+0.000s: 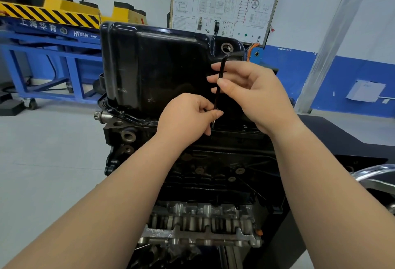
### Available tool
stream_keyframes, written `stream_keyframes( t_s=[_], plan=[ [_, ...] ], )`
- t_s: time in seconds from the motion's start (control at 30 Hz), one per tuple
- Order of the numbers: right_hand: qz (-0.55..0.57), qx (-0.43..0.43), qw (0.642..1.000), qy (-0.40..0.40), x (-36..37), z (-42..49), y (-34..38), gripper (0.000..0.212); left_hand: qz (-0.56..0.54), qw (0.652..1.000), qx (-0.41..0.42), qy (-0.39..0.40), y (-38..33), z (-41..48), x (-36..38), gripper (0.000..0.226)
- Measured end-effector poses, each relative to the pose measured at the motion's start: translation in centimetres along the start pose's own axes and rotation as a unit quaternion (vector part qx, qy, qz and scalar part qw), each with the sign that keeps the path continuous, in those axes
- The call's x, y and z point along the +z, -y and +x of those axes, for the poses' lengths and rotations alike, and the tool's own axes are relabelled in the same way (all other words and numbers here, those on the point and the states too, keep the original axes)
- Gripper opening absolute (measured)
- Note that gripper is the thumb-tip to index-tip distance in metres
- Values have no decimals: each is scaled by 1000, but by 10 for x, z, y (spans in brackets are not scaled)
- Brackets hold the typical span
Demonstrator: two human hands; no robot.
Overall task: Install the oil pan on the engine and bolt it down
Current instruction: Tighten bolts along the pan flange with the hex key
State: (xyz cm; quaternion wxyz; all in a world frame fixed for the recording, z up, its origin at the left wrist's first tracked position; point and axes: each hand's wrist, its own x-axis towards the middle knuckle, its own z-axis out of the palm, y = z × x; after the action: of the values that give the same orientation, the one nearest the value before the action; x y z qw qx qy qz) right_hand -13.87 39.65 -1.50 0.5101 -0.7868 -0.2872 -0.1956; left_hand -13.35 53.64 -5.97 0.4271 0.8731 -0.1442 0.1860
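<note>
Left hand (188, 114) pinches the low end of the black hex key (216, 98), right hand (252, 91) grips its upper shaft between thumb and fingers. I see its tip at the near rim of the oil pan (154, 65) — the pan sits on top of the engine (213, 174).

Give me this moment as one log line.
step: bolting oil pan on engine | tool: hex key upright, tip at flange | left hand: pinches lower shaft | right hand: pinches upper shaft
</note>
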Motion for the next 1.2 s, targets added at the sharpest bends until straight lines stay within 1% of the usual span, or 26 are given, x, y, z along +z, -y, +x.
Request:
stream_keyframes(
  t_s=[0.07,0.13,0.2,0.3,0.4,0.47,0.53,0.67,0.8,0.87,0.9,0.97,1.03,1.1,1.2],
  plan=[
    [-13,-3,1000,17,0,-1,0,27,7,1000,1,0,0,0,0,28],
    [-27,-4,1000,9,1,-2,0,25,15,1000,3,-1,-1,0,-1,32],
    [-29,-5,1000,-12,1,-1,-2,23,18,1000,5,0,-1,0,-1,29],
    [-42,-7,998,-50,3,0,-4,14,12,1000,10,1,-1,-1,-1,20],
    [-71,-6,994,-80,6,1,-5,20,0,1000,7,1,0,-1,0,19],
    [-73,-1,995,-70,5,1,-4,18,-1,1000,3,-1,0,0,0,19],
    [-53,1,998,-36,4,0,-2,10,0,1000,-1,-2,0,0,0,20],
    [-24,-6,1000,6,-1,1,1,24,0,1000,-8,1,-1,1,0,20],
    [-44,-3,999,-10,-2,0,-1,19,4,1000,-1,-1,-1,0,1,19],
    [-40,3,999,-33,0,1,-2,11,1,1000,5,-4,-1,-1,0,17],
    [-46,5,998,-51,1,2,-2,11,-2,1000,5,-4,-1,-1,0,16],
    [-76,3,994,-84,5,3,-2,24,-7,1000,1,-3,-1,-1,0,16],
    [-95,1,991,-96,7,3,-2,29,-6,1000,-2,-3,-1,-1,0,17],
    [-109,-1,991,-82,7,3,-1,26,-8,1000,-2,-1,-1,-1,0,19],
    [-82,-12,996,-31,3,2,2,9,-12,1000,-8,2,-2,0,-1,21]
  ],
)
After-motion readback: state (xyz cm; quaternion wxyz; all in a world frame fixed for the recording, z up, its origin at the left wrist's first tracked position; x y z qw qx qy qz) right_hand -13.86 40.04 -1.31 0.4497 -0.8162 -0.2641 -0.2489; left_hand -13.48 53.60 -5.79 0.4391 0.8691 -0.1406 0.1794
